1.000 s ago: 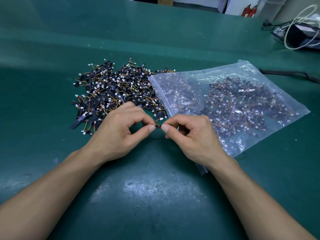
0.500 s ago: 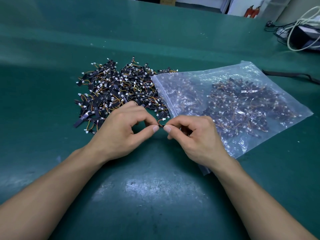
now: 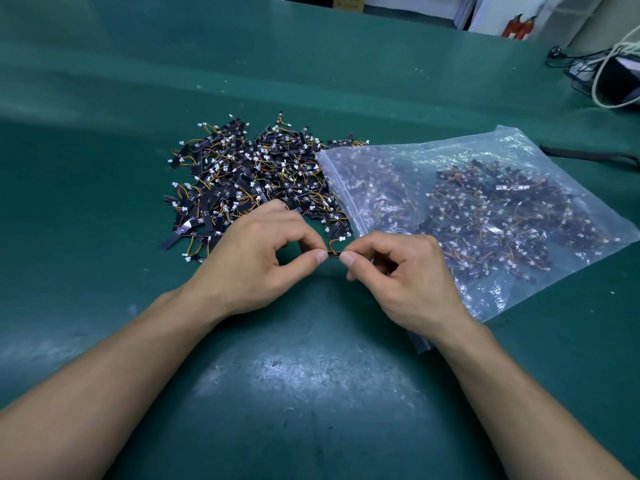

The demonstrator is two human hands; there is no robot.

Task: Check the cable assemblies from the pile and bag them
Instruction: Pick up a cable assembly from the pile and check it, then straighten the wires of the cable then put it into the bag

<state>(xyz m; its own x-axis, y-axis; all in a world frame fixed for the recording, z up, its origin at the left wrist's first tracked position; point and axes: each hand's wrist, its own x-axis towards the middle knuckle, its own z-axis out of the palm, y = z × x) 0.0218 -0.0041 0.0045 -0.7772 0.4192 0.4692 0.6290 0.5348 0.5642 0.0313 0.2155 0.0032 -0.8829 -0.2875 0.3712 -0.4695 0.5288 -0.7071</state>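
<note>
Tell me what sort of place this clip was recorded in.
Probably an electronics factory's inspection bench: a green mat covers it, a pile of identical cable assemblies lies beside a bag of more, and the left hand and right hand pinch one assembly.

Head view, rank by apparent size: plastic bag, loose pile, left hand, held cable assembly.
1. plastic bag
2. loose pile
3. left hand, though nearer the camera
4. held cable assembly, mostly hidden by fingertips

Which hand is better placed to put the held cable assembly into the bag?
Right hand, probably. Both pinch the cable assembly, but the bag lies on the right, its zip edge running under that hand; the left hand sits by the pile, farther from the bag.
</note>
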